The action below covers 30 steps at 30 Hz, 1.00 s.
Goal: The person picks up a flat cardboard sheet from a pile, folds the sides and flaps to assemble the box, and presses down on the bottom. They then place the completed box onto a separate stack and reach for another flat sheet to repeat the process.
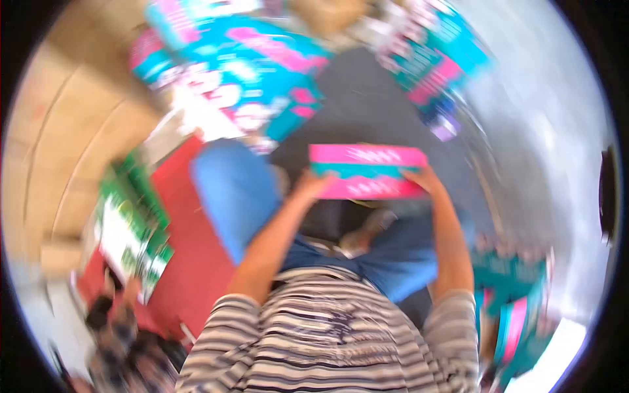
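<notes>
Pink-and-teal box (367, 171) sits between your two hands, raised over your lap and the grey carpet (373, 105), with its long face toward you. Your left hand (316, 185) clasps the left end and your right hand (424, 177) the right end, so each grip is closed on the box. The blur hides how the fingers lie.

To handle it well, I judge, press evenly from both ends, hold it level, and set your thumbs on top so it cannot twist.

Both forearms reach forward from the striped sleeves (452, 321), elbows bent and near your sides, wrists turned in toward each other. A knee in blue jeans (236, 190) rises just beside the left forearm.

More boxes in the same colours lie in a heap (242, 72) beyond that knee. Another box (439, 56) lies farther right, and a few teal boxes (517, 308) sit by your right elbow. A green box (131, 229) lies at the edge of the red mat (190, 262) on your left.
</notes>
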Motion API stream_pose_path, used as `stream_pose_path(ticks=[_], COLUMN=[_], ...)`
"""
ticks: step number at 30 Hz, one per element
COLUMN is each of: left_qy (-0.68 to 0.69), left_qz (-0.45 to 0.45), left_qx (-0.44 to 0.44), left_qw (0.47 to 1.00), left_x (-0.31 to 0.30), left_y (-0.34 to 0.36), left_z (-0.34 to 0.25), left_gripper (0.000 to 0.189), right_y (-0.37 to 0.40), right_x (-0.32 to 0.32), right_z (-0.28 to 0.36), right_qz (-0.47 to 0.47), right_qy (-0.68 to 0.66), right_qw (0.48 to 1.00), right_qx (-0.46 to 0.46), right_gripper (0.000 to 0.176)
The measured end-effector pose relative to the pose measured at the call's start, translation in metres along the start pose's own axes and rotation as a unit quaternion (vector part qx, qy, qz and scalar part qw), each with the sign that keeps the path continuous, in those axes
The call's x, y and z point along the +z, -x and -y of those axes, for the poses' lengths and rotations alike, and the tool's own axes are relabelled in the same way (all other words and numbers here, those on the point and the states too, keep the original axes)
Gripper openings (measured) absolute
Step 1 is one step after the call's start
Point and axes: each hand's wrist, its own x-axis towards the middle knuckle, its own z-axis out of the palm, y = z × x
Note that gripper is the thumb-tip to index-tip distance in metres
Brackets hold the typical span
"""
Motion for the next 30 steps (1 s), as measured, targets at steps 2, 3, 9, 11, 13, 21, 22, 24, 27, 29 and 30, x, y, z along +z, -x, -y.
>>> stream_pose_path(ticks=[2,3,9,11,13,21,22,24,27,29,30], left_qy=[0.09,0.084,0.055,0.077,0.078,0.078,0.089,0.086,0.064,0.058,0.046], left_qz=[0.057,0.044,0.053,0.013,0.002,0.212,0.254,0.275,0.311,0.327,0.319], left_qx=[-0.084,-0.102,-0.03,0.176,0.277,0.548,0.548,0.617,0.687,0.718,0.723], left_qw=[0.991,0.99,0.997,0.981,0.958,0.805,0.792,0.732,0.654,0.612,0.612], left_x=[0.002,0.004,0.01,0.008,0.012,0.189,0.218,0.267,0.337,0.37,0.38], left_y=[0.006,0.003,-0.002,-0.023,0.011,0.122,0.139,0.175,0.21,0.232,0.244], left_z=[-0.005,-0.008,-0.02,-0.008,-0.034,-0.241,-0.257,-0.281,-0.296,-0.295,-0.294], left_gripper=[0.079,0.079,0.073,0.062,0.055,0.048,0.054,0.06,0.084,0.087,0.086], right_y=[0.005,0.016,0.064,0.091,0.158,0.443,0.473,0.524,0.586,0.619,0.629], right_x=[-0.001,-0.005,-0.033,-0.038,-0.032,-0.114,-0.118,-0.114,-0.116,-0.113,-0.111], right_z=[-0.012,-0.001,0.024,0.038,0.061,0.033,0.009,-0.018,-0.065,-0.1,-0.117], right_qz=[-0.02,-0.051,-0.217,-0.334,-0.431,-0.743,-0.776,-0.787,-0.808,-0.815,-0.813], right_qy=[-0.025,0.026,0.097,0.067,0.053,0.029,0.05,-0.017,-0.028,-0.034,-0.031], right_qw=[0.999,0.998,0.968,0.94,0.897,0.658,0.614,0.594,0.57,0.567,0.575], right_qx=[-0.004,0.018,0.085,-0.01,-0.081,-0.118,-0.137,-0.165,-0.148,-0.114,-0.089], right_gripper=[0.065,0.068,0.085,0.084,0.08,0.07,0.07,0.064,0.061,0.06,0.06])
